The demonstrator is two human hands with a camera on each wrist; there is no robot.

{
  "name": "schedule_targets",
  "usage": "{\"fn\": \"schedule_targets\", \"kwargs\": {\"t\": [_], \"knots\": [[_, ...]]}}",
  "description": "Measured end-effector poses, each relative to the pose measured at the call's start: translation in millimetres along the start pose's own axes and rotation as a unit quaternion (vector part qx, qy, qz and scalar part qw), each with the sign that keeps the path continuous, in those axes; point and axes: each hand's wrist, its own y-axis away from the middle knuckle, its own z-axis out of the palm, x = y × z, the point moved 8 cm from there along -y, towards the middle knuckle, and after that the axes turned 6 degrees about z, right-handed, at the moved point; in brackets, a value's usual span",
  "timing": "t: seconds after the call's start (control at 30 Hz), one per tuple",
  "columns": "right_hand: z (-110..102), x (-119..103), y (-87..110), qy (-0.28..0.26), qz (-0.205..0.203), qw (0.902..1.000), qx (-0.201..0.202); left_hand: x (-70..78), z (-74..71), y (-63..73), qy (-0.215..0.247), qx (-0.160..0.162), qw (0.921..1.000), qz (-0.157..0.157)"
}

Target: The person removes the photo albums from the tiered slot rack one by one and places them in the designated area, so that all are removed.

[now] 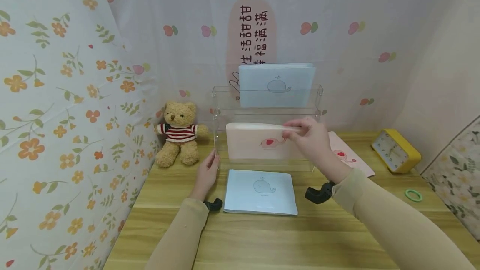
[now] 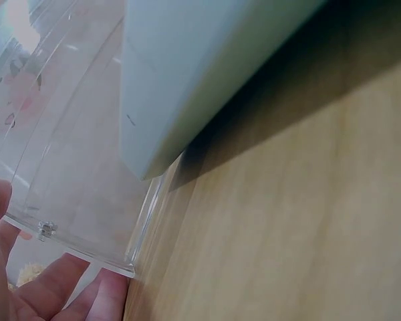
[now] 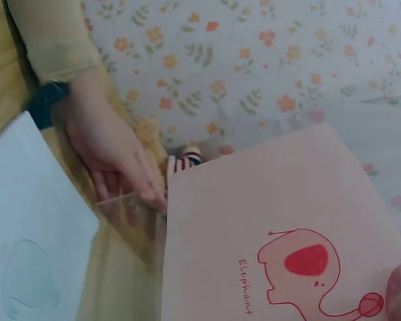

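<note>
Pink elephant notebooks (image 1: 262,143) stand upright in the front compartment of the clear acrylic rack (image 1: 221,113), and your right hand (image 1: 309,136) pinches their top edge between thumb and fingers (image 1: 294,127). Your left hand (image 1: 206,174) rests against the rack's left front corner, fingers fairly straight along the clear wall, holding nothing closed. In the rack's rear compartment a pale blue whale notebook (image 1: 276,84) stands upright. A second blue whale notebook (image 1: 259,191) lies flat on the table (image 1: 262,241) just in front of the rack, between your two wrists. Another pink elephant notebook (image 1: 346,153) lies flat to the right, partly behind your right hand. The table is light wood with visible grain. A teddy bear (image 1: 178,138) in a striped sweater sits at the left corner against floral fabric walls; a yellow clock (image 1: 395,150) and a green ring (image 1: 413,195) lie at the right.
</note>
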Motion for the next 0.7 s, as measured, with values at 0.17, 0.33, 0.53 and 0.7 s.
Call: {"fn": "schedule_targets", "kwargs": {"t": [0.17,0.33,0.53,0.7], "knots": [[15,29,28.7,-0.014,0.045,0.9969,-0.063,1.6,-0.2,0.8,0.0,0.001,1.0,-0.002],[28,46,56.1,-0.056,0.083,0.9881,-0.117,5.5,-1.7,0.7,-0.008,0.003,0.9999,0.007],[45,62,83.4,-0.102,0.123,0.9722,-0.171,5.6,-1.5,0.9,-0.015,-0.005,0.9999,0.007],[55,72,101.3,-0.111,0.157,0.96,-0.204,2.3,-0.1,3.0,-0.024,-0.013,0.9996,-0.007]]}}
